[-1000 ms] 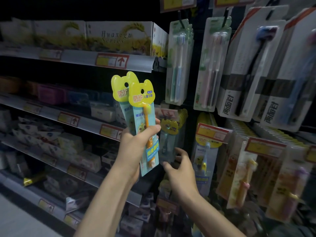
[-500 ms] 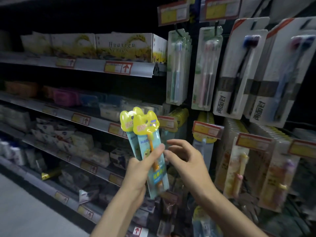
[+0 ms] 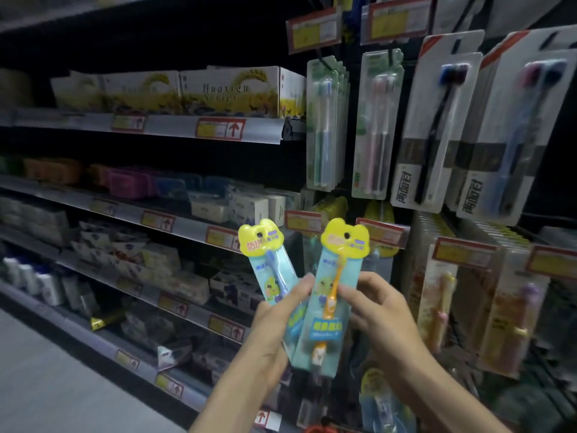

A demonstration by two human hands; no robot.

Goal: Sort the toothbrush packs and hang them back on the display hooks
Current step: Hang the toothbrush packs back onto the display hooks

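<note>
Two children's toothbrush packs with yellow cat-shaped tops are fanned apart in front of me. My left hand (image 3: 274, 326) grips the pack with the blue brush (image 3: 268, 264), which leans left. My right hand (image 3: 377, 310) pinches the pack with the orange brush (image 3: 331, 295) at its right edge. The left thumb also touches that pack's left side. Each yellow top has a hang hole. Behind the packs, yellow-topped packs of the same kind (image 3: 335, 207) hang on display hooks.
Adult toothbrush packs (image 3: 324, 126) and large white packs (image 3: 437, 129) hang on hooks at the upper right. Pink and purple children's packs (image 3: 443, 295) hang at the right. Shelves with boxes (image 3: 231, 89) run along the left, above a grey floor (image 3: 46, 385).
The two packs were stacked in my left hand; now they are spread apart, and my right hand has taken hold of the orange-brush pack. The packs came lower and to the right.
</note>
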